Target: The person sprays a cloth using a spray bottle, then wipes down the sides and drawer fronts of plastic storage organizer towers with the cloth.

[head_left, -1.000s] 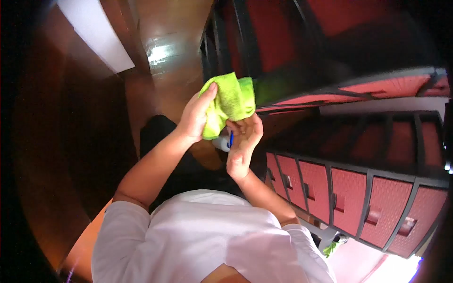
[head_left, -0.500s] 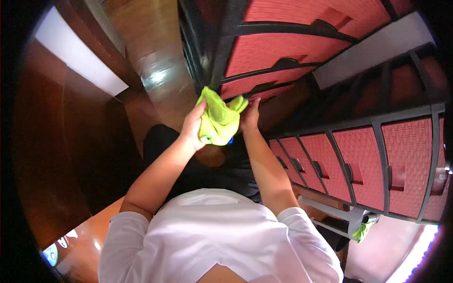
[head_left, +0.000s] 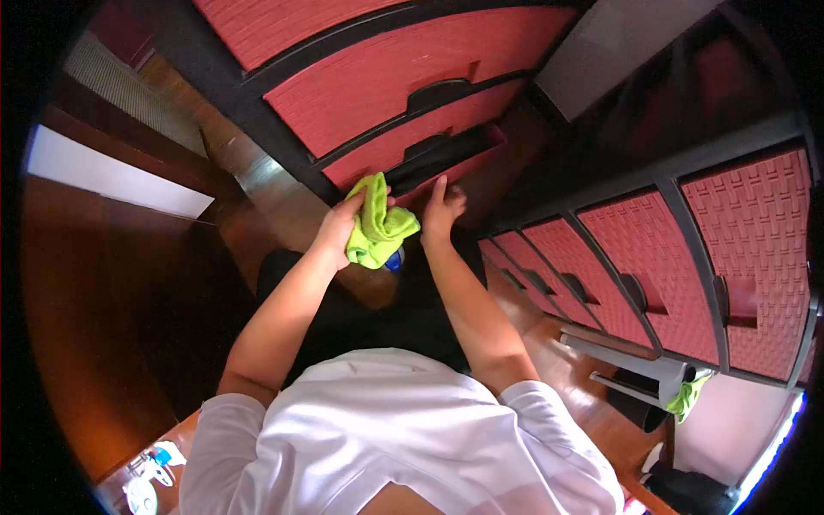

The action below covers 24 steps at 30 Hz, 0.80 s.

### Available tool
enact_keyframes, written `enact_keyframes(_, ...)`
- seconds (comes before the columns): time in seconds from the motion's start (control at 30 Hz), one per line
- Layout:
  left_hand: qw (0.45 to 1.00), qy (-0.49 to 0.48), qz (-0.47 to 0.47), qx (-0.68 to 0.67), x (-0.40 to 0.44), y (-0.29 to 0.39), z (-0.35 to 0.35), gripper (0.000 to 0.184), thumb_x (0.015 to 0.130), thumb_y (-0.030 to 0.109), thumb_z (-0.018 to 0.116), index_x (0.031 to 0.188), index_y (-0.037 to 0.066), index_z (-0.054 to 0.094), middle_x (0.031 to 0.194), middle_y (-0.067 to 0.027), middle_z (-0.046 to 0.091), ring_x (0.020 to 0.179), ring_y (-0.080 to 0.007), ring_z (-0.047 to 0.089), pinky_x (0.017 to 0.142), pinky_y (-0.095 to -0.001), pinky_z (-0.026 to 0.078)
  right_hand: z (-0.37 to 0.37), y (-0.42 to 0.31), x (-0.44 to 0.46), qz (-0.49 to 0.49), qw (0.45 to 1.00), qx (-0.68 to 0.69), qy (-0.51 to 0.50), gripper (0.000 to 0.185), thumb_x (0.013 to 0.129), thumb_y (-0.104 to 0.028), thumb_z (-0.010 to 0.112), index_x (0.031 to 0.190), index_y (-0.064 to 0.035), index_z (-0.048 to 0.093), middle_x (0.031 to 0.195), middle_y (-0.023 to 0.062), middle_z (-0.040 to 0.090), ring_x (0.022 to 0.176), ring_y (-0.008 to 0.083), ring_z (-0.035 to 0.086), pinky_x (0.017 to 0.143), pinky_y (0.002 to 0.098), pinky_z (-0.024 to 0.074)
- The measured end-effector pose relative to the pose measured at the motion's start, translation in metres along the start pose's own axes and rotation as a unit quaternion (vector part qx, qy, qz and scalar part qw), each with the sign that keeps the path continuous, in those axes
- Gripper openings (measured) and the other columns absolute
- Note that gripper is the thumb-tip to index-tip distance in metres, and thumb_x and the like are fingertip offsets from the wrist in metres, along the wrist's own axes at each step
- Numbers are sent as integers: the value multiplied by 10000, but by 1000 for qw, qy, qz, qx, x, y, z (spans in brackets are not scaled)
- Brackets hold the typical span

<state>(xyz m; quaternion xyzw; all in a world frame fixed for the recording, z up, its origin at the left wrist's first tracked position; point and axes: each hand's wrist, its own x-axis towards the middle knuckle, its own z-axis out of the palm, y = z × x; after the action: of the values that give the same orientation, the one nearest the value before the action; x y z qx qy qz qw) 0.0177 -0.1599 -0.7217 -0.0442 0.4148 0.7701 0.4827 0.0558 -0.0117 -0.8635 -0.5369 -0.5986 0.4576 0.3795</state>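
A bunched lime-green cloth (head_left: pixel 378 227) is gripped in my left hand (head_left: pixel 339 230), the thumb lying over its edge. Just right of the cloth, my right hand (head_left: pixel 443 209) is at the edge of a pulled-out bottom drawer (head_left: pixel 493 142) of the red and black drawer unit (head_left: pixel 369 73). Its thumb points up toward the drawer and its fingers are partly curled; whether they grip the edge is unclear. Something dark shows inside the drawer. A small blue item (head_left: pixel 395 259) peeks out beneath the cloth, mostly hidden.
A second red woven drawer unit (head_left: pixel 644 266) stands on the right. Below it is a grey rack (head_left: pixel 627 369) with another green cloth (head_left: pixel 688 396). Dark brown panelling (head_left: pixel 129 318) fills the left side, with a white strip (head_left: pixel 120 172) above it.
The view has turned, bringing the drawer unit in front closer. The bottom drawer now shows pulled out. My right hand has moved away from the cloth, which stays in my left hand.
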Motion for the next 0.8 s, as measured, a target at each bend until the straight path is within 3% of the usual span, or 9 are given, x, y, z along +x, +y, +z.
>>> enact_keyframes(0.03,1000,-15,-4,-13,-3,3,3,474,921,362,458,1199,-18,518,1032,-137,633,939,-255,626,856,-403,499,-26,-32,-3,-197,980,-11,26,381,853,-295,598,1113,-28,519,918,103,570,932,292,529,889,379,356)
enact_keyframes(0.17,989,-111,-32,-96,-12,6,-21,481,963,335,312,1193,-39,509,1119,-192,601,992,-304,607,906,-433,471,-71,-93,-14,-539,801,-129,-227,195,777,-181,593,891,-29,636,980,131,612,966,268,549,900,437,335)
enact_keyframes(0.4,998,-21,20,-60,-23,13,-28,429,961,297,329,1214,-11,487,1104,-184,603,1000,-305,601,877,-441,487,-32,-129,6,-441,606,-438,-496,351,829,-347,498,719,-75,689,807,133,672,859,289,630,919,462,341)
enact_keyframes(0.43,994,-78,-15,-77,-23,16,-33,394,964,279,330,1220,19,478,1133,-170,590,1003,-310,599,877,-450,488,-31,-134,7,-443,593,-439,-510,319,839,-332,499,776,-88,694,820,141,673,839,305,634,919,453,350)
enact_keyframes(0.53,998,27,11,-58,-28,20,-17,370,965,262,338,1229,42,473,1156,-161,584,966,-301,615,844,-449,510,-50,-111,-2,-476,781,-162,-371,231,837,-254,528,860,-79,678,860,129,670,889,295,620,925,430,360)
enact_keyframes(0.63,999,7,7,-43,-26,21,-25,394,964,283,338,1215,15,479,1141,-176,587,976,-308,612,852,-448,506,-67,-83,-22,-336,927,-7,-169,377,869,-126,516,1214,16,458,1271,246,433,1201,368,413,1028,448,283)
enact_keyframes(0.67,999,4,2,-35,-26,20,-28,398,963,285,338,1213,10,480,1137,-180,587,977,-309,611,854,-448,505,-61,-71,-31,-256,956,22,-144,463,897,-142,489,1305,44,375,1361,282,339,1280,393,336,1069,443,241)
enact_keyframes(0.73,998,-16,-12,-54,-26,18,-30,391,964,277,340,1227,17,468,1148,-184,577,994,-308,602,862,-442,500,-47,-55,-39,-150,948,82,-270,558,934,-161,432,1382,87,208,1447,302,166,1371,373,168,1113,397,163)
enact_keyframes(0.8,998,-42,-19,-51,-23,18,-35,387,966,272,342,1254,34,445,1190,-174,553,1037,-301,580,884,-435,488,-39,-53,-37,-181,948,30,-261,572,921,-100,441,1398,78,180,1459,282,168,1375,356,165,1111,336,185)
